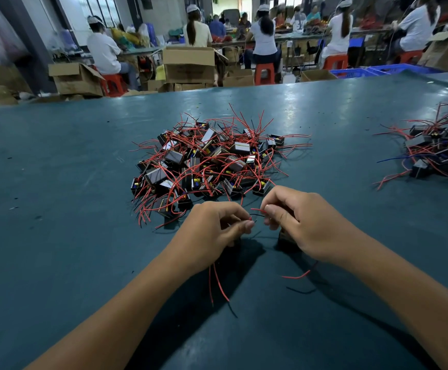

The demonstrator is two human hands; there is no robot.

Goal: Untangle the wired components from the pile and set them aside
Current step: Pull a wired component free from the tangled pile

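Observation:
A tangled pile of small black box components (206,161) with red and black wires lies at the middle of the teal table (57,182). Just in front of it, my left hand (212,233) and my right hand (297,222) are close together above the table. Each pinches thin wire ends (256,212) between thumb and fingers. A dark component (287,240) shows partly under my right hand. Red and black wires (218,285) trail from under my left hand, others (297,276) from under my right. What my left palm covers is hidden.
A second heap of wired components (439,153) lies at the table's right edge. Beyond the far table edge stand cardboard boxes (188,65), red stools (264,73) and blue crates (377,70). Several seated people work at benches behind them.

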